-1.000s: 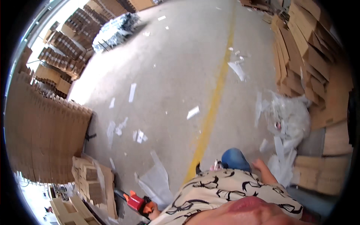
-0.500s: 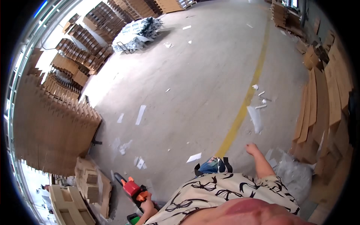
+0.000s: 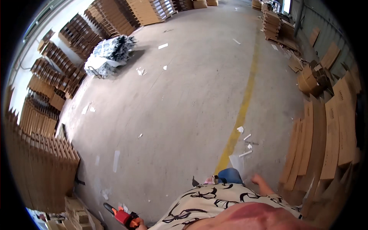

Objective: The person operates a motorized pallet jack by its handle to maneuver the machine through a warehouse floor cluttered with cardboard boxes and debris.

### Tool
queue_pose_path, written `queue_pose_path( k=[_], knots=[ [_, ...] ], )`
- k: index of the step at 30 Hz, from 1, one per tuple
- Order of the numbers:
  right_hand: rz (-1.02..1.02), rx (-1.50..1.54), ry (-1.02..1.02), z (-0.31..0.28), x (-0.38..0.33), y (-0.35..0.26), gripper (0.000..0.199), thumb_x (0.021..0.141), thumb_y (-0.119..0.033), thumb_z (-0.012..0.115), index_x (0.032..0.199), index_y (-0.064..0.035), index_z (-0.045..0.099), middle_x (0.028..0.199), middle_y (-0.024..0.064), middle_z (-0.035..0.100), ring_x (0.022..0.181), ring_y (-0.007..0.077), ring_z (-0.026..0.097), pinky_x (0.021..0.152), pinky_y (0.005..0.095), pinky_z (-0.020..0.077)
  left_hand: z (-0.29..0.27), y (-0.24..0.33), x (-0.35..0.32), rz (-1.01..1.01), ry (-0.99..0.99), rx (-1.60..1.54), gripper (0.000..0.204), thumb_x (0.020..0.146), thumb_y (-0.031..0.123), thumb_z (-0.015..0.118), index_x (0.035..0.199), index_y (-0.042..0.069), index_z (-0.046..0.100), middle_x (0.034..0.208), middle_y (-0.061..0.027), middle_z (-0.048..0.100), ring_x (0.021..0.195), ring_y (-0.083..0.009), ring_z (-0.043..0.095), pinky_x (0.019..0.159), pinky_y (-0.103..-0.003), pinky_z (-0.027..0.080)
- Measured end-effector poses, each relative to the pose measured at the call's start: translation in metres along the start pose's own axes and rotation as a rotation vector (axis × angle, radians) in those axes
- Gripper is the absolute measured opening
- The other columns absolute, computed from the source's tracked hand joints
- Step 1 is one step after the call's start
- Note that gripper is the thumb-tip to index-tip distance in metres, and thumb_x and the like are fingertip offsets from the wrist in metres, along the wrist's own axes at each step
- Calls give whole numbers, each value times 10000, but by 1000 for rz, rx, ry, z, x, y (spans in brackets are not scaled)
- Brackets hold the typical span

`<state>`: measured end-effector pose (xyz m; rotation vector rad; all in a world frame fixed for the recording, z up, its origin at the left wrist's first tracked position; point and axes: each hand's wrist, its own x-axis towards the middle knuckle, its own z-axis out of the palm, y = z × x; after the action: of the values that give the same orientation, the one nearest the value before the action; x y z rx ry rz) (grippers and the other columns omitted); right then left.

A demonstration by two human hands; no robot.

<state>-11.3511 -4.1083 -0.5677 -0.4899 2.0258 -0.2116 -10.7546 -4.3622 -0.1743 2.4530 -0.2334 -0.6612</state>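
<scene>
The tool, red with orange and black parts, is held in the left hand at the lower left, its black nose pointed up and left, near the stack of flat cardboard and the wood below it. The left fingers appear to be wrapped round its orange end, though the grip is partly cut off by the lower edge. Nothing is seen in the right hand, which is hung out in front at the right; whether its fingers are curled or released cannot be told.

The carry would be done best with the tool kept close to the body and its nose turned away from the stack. Footing should be watched: the film and white scraps lie by the yellow line, just ahead of the knee, and could be slipped on.
</scene>
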Motion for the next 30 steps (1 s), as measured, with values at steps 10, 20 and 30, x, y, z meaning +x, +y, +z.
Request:
queue_pose_path(
  k=[10, 20, 30],
  knots=[
    [-157, -200, 42, -244, 158, -124, 203, 752, -245, 572, 734, -68, 671, 827, 150, 630, 782, 287, 600, 706, 407, 460, 193, 169, -153, -1, 52, -50, 315, 691, 267, 746, 735, 69, 505, 551, -21, 446, 410, -178, 417, 388, -314, 354],
    [-561, -109, 123, -518, 356, -535, 361, 799, -356, 482, 891, -42, 635, 860, 189, 623, 797, 353, 595, 723, 418, 467, 421, 336, -319, -8, 60, -74, 332, 683, 272, 749, 743, 80, 485, 560, -16, 431, 426, -174, 409, 396, -305, 352],
    [-237, -250, 30, -665, 562, -395, 219, 751, -206, 564, 854, -30, 642, 907, 189, 625, 831, 303, 597, 724, 418, 455, 664, 518, -472, -66, 18, -8, 384, 681, 333, 752, 778, 96, 465, 557, -18, 396, 444, -169, 394, 405, -300, 348]
  ],
)
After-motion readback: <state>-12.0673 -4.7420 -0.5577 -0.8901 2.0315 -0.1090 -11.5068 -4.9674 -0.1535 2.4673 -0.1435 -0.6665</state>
